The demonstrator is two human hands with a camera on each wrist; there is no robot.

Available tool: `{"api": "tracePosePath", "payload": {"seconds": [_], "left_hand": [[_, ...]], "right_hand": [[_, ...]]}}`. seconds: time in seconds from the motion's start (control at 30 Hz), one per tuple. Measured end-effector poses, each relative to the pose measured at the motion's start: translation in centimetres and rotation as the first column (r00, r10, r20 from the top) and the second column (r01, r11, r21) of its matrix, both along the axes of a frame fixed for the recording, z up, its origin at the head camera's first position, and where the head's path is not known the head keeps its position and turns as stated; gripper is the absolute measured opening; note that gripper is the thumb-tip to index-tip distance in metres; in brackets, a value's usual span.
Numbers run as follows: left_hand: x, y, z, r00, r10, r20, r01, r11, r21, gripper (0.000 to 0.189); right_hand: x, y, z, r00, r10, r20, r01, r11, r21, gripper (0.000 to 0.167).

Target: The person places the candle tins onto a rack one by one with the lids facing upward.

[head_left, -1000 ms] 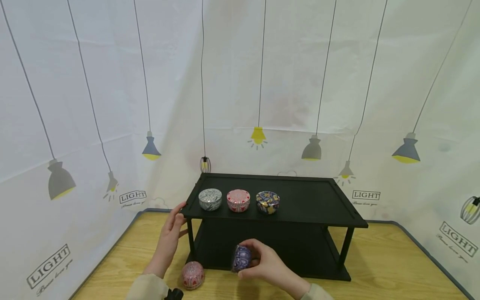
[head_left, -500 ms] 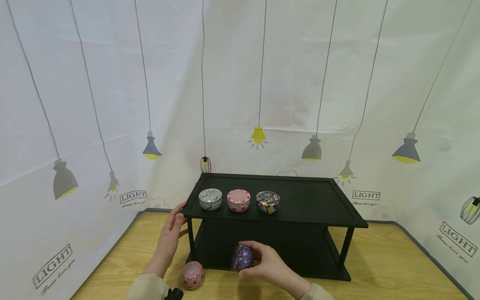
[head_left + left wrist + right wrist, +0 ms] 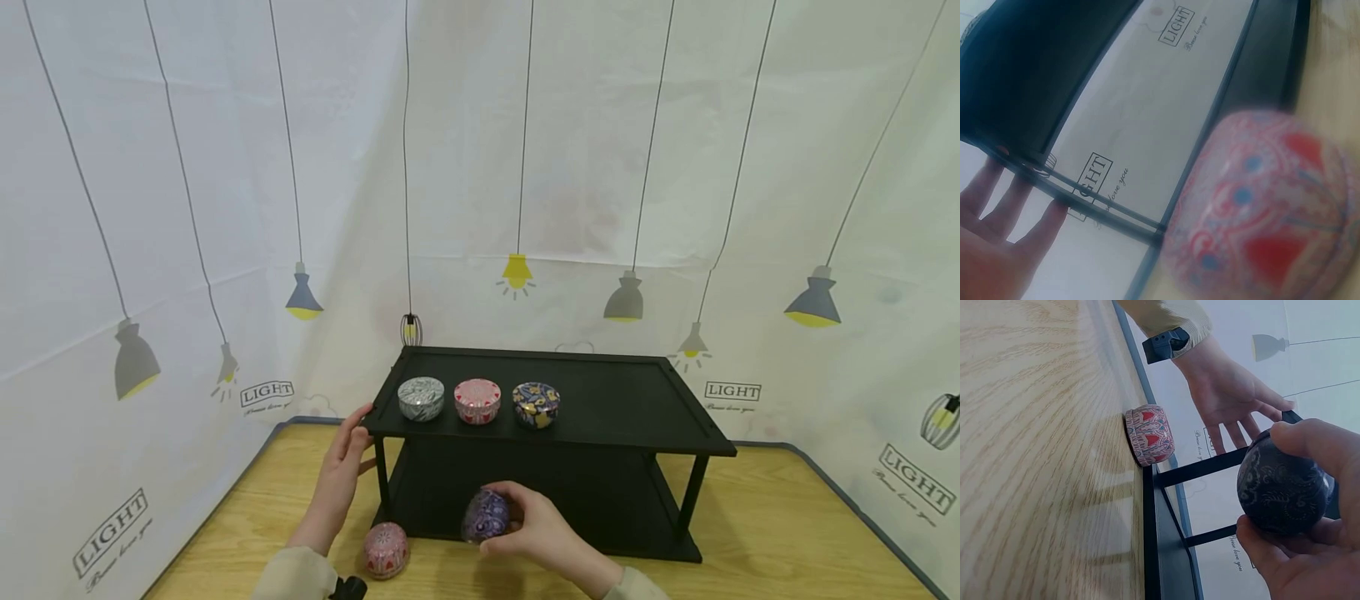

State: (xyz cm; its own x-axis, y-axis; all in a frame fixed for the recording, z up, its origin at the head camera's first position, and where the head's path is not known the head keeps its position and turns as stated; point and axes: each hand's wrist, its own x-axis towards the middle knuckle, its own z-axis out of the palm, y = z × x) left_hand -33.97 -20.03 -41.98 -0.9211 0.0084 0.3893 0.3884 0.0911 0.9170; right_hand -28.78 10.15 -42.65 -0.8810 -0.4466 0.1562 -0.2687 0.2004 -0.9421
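Observation:
My right hand [image 3: 536, 527] pinches a round purple patterned tin [image 3: 486, 515] by its sides, tilted, in front of the lower tier of a black two-tier shelf [image 3: 630, 408]. The right wrist view shows that tin [image 3: 1282, 487] between thumb and fingers. At the shelf's front left corner my left hand [image 3: 339, 475] touches the upper tier's edge with extended fingers; the left wrist view has those fingers [image 3: 1038, 234] spread along the edge. A pink and red tin [image 3: 386, 551] sits on the table near my left wrist, large and blurred in the left wrist view.
On the upper tier, from the left, stand a grey-white leaf tin [image 3: 421, 400], a pink tin [image 3: 477, 402] and a navy-and-yellow floral tin [image 3: 536, 406]. A wooden table [image 3: 780, 533] lies below. Behind it hangs a white cloth [image 3: 465, 167] printed with lamps.
In my right hand the purple tin turns so that more of its patterned round face shows. My left hand stays at the shelf corner, and the other tins keep their places.

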Motion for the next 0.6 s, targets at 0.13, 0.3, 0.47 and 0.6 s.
{"api": "tracePosePath", "payload": {"seconds": [0.13, 0.3, 0.47, 0.6], "left_hand": [[-0.01, -0.01, 0.03, 1.000, 0.000, 0.004, 0.000, 1.000, -0.001, 0.045], [0.04, 0.12, 0.16, 1.000, 0.007, -0.003, -0.007, 1.000, -0.002, 0.045], [-0.02, 0.09, 0.05, 1.000, 0.010, -0.005, -0.010, 1.000, 0.001, 0.045], [0.01, 0.14, 0.12, 1.000, 0.008, 0.000, -0.008, 1.000, 0.005, 0.045]], "right_hand": [[0.13, 0.05, 0.05, 1.000, -0.009, -0.002, 0.009, 1.000, -0.020, 0.064], [0.26, 0.26, 0.20, 1.000, -0.011, 0.006, 0.012, 0.999, -0.043, 0.065], [0.20, 0.53, -0.11, 1.000, 0.009, 0.021, -0.007, 0.997, -0.077, 0.068], [0.18, 0.75, -0.25, 0.999, 0.018, 0.036, -0.015, 0.995, -0.098, 0.069]]}}
